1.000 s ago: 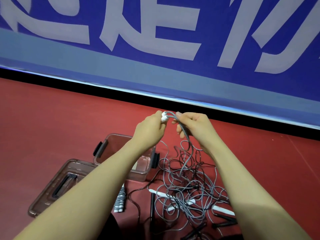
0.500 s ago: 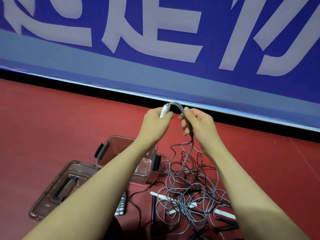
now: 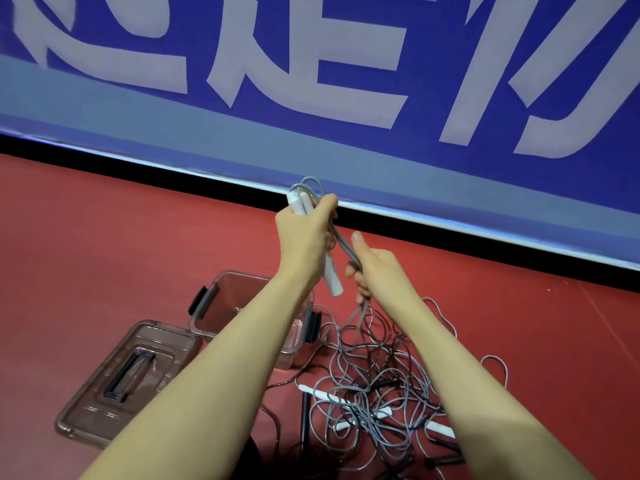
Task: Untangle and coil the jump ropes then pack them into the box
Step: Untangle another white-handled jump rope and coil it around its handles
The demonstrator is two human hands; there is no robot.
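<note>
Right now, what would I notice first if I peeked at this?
Up in the middle, the left hand grips two white handles while the right hand holds the grey rope running down from them. Below lies a big tangle of ropes on the red floor, beside an open clear box and its lid.

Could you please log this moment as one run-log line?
left hand: grips white handles | right hand: holds grey rope | box: open

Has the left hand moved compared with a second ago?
Yes. The left hand, gripping the white handles, has risen: its top now reaches the black strip below the banner.
</note>
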